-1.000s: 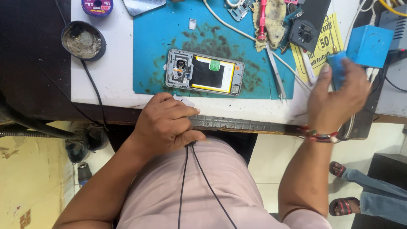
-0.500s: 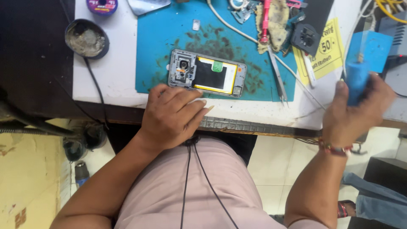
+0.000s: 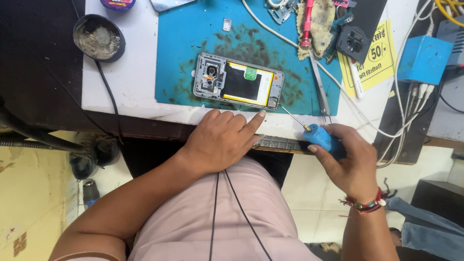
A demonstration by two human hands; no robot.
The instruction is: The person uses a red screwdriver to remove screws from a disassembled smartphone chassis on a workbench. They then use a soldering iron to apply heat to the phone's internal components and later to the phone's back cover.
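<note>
While opened, phone [image 3: 238, 81] backless, battery-exposed.

tweezers [image 3: 320, 87], round tin [image 3: 99, 37], blue box [image 3: 423, 59].

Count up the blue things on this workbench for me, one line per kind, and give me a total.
Blue-handled screwdriver, held in the right hand: 1
Blue-green work mat under the opened phone: 1
Blue box at the right edge of the bench: 1
Total: 3
</note>
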